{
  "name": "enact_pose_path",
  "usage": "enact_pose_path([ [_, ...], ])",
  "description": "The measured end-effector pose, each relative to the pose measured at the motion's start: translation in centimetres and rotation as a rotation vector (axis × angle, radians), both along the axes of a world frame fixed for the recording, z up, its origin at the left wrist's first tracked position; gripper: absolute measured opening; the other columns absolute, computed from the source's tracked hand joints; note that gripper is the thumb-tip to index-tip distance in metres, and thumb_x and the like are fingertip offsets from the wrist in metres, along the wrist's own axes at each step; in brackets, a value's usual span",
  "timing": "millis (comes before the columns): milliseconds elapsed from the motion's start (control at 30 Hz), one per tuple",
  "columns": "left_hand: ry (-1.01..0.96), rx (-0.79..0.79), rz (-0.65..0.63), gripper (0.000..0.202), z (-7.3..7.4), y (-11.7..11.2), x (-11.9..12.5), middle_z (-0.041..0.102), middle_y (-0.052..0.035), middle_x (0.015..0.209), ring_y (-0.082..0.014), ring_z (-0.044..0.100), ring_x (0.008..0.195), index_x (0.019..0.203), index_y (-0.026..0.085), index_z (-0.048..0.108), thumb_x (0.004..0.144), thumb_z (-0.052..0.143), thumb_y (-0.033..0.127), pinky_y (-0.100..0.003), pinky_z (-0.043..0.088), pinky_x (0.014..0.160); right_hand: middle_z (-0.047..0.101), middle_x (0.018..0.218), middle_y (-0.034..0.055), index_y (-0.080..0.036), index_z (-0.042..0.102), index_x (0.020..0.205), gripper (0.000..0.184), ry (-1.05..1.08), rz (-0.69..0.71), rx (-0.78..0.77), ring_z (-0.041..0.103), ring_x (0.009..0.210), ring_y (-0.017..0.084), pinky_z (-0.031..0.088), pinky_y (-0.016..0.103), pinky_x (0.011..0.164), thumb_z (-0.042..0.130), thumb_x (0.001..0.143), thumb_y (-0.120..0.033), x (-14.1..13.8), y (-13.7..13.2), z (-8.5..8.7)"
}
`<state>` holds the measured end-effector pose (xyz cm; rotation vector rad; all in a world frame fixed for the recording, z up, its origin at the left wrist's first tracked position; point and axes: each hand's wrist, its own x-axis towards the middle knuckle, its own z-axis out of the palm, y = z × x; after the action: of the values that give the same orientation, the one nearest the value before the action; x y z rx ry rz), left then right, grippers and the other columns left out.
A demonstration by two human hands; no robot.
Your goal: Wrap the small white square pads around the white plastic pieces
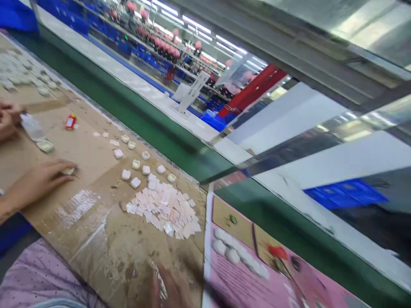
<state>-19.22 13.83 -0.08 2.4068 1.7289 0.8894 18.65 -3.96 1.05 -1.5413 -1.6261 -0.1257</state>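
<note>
My hand, which I take to be the right one, is at the bottom edge over the brown work surface. Motion smears its fingers; a whitish streak shows beside them, but whether they grip anything is unclear. Just beyond it lies a heap of thin pale-pink square pieces. Small white blocky pieces, some with yellowish tops, stand loosely around the heap's far side. My left hand does not show clearly anywhere. Dark-dotted purple cloth fills the lower left corner.
At left, another person's hand touches a small pale piece, with a further hand by a translucent bottle. A small red-and-yellow object lies near them. A pink printed sheet is at right. A green ledge borders the table.
</note>
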Motion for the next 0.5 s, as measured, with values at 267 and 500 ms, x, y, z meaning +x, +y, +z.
enact_pose_path([
  [267, -0.172, -0.023, -0.365, 0.039, 0.4, -4.5, 7.1, 0.076, 0.0058, 0.115, -0.0136, 0.072, 0.103, 0.121, 0.027, 0.071, 0.110, 0.050, 0.059, -0.023, 0.058, 0.095, 0.074, 0.102, 0.0097, -0.026, 0.069, 0.117, 0.025, -0.150, -0.044, -0.194, 0.076, 0.093, 0.030, 0.066, 0.043, 0.076, 0.047, 0.109, -0.035, -0.7, 6.5, -1.9],
  [500, -0.213, 0.029, -0.666, 0.049, 0.6, -9.0, 17.9, 0.079, 0.0036, 0.109, -0.0139, 0.077, 0.096, 0.107, 0.027, 0.069, 0.093, 0.033, -0.003, -0.022, 0.059, 0.088, 0.069, 0.095, 0.0067, -0.024, 0.072, 0.108, 0.024, -0.260, -0.005, -0.271, 0.068, 0.086, 0.023, 0.058, 0.035, 0.072, 0.050, 0.110, -0.034, 0.0, 9.3, -2.8],
])
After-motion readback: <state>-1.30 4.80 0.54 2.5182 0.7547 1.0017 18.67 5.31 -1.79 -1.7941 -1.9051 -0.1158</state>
